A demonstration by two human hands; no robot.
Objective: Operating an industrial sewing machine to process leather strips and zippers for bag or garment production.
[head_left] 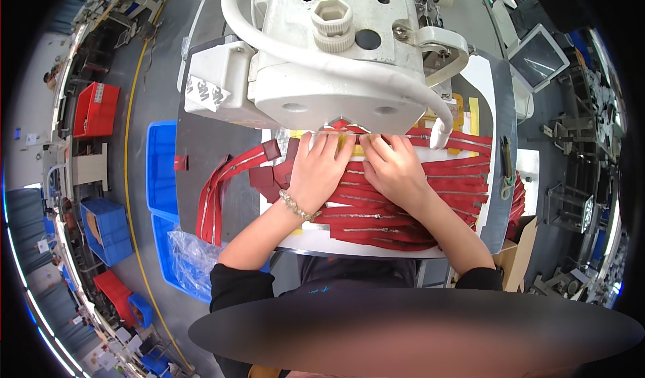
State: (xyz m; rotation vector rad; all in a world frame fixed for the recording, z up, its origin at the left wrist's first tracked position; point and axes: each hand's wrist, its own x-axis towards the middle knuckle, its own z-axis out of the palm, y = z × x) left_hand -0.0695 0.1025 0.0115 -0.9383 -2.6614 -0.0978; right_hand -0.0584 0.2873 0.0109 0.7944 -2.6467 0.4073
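Observation:
My left hand (pixel 318 171) and my right hand (pixel 393 168) lie side by side on the sewing table, fingertips pressed on a red zipper strip (pixel 344 130) just under the head of a white industrial sewing machine (pixel 332 55). The needle area is hidden by the machine head. A beaded bracelet sits on my left wrist. Under and to the right of both hands lies a pile of red zipper strips with metal teeth (pixel 443 183). More red strips (pixel 213 200) hang off the table's left side, with small dark red fabric pieces (pixel 269 173) beside my left hand.
Small snips (pixel 506 176) lie at the table's right edge. Blue plastic bins (pixel 161 170) and a clear plastic bag (pixel 188 260) stand left of the table. A tilted grey control screen (pixel 537 57) sits at the upper right. A cardboard box (pixel 516 257) is at lower right. Red crates stand far left.

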